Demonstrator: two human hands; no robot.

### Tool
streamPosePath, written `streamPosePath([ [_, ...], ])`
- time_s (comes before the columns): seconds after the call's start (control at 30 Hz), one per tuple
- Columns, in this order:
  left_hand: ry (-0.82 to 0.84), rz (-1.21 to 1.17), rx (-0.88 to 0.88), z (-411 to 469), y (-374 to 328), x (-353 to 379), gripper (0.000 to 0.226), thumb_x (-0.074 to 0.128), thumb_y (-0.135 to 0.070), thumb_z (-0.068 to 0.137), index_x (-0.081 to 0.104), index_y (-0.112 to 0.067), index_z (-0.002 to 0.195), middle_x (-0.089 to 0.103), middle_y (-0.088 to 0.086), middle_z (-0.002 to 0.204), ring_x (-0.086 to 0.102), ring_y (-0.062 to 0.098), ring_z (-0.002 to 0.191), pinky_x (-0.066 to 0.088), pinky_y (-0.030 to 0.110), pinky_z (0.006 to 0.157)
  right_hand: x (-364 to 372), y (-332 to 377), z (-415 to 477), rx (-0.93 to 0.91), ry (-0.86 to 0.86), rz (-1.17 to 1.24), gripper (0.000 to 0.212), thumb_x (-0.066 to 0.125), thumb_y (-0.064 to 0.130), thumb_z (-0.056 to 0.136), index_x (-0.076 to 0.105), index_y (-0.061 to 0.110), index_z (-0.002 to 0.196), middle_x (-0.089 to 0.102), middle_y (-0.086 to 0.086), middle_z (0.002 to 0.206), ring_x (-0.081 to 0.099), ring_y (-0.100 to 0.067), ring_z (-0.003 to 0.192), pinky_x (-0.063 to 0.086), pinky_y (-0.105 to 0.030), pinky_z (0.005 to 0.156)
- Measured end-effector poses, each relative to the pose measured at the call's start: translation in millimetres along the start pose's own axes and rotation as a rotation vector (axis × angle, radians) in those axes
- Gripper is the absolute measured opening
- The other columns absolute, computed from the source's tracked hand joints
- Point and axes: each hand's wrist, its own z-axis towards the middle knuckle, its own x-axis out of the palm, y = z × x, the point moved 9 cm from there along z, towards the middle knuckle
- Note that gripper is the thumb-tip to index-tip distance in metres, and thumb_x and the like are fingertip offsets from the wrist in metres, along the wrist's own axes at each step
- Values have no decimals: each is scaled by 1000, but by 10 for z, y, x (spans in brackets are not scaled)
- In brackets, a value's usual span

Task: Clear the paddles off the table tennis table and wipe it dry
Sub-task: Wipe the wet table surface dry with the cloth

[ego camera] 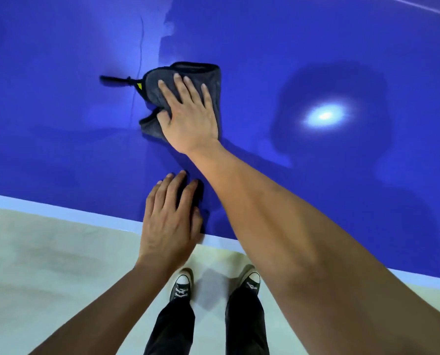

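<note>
The blue table tennis table point(316, 60) fills the upper view. A grey cloth point(154, 89) lies bunched on it left of centre. My right hand point(188, 116) presses flat on the cloth with straight, spread fingers. A black handle-like piece point(114, 80) with a small yellow mark sticks out from the cloth's left side, and a dark edge shows along its far side; whether a paddle lies under it I cannot tell. My left hand point(170, 216) rests flat on the table at its near edge, holding nothing.
A white line point(60, 211) borders the table's near edge, with beige floor point(47, 265) below and my two black sneakers there. A lamp's glare point(325, 115) reflects on the right. Uneven darker and lighter patches, like a wet film, mark the surface beyond the cloth point(167, 24).
</note>
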Motion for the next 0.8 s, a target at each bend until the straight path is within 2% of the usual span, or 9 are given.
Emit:
streamPosePath([
  [0.17,-6,-4,32,67,-347,58,43,50,-21,94,55,-5,134,48,15,147,41,36,138,34,51,113,-85,-311,-425,-31,-2,18,61,33,43,100,25,33,160,19,0,169,13,-16,156,4,-45,126],
  [0.27,42,7,101,0,-632,198,46,46,-24,95,54,-5,136,48,14,148,41,36,138,33,50,114,-190,-892,-872,-34,-33,25,63,33,42,97,30,33,159,24,0,168,19,-16,155,7,-44,126],
  [0.47,72,-22,178,139,-1455,482,50,39,-28,98,52,-4,139,44,16,151,40,40,140,34,55,112,-528,-2875,-1869,257,-85,33,65,29,43,94,32,33,158,27,0,167,22,-17,154,11,-44,127],
  [0.6,57,-64,200,284,-2022,697,50,40,-27,99,50,-3,141,43,16,153,38,39,143,32,55,114,-742,-4299,-2740,604,-106,8,63,29,43,97,26,34,160,22,1,168,17,-17,155,8,-44,127],
  [0.7,44,-55,208,435,-2352,810,50,40,-26,98,51,-3,140,43,16,153,38,38,143,32,54,115,-780,-4696,-3382,807,-124,-2,63,27,43,99,19,36,161,17,2,170,11,-17,156,5,-44,128],
  [0.8,44,-44,193,628,-2648,952,51,39,-26,96,51,-5,142,43,15,154,37,37,144,32,53,116,-757,-4713,-3555,812,-120,-8,64,26,44,99,18,36,162,15,1,170,9,-18,157,2,-44,128],
])
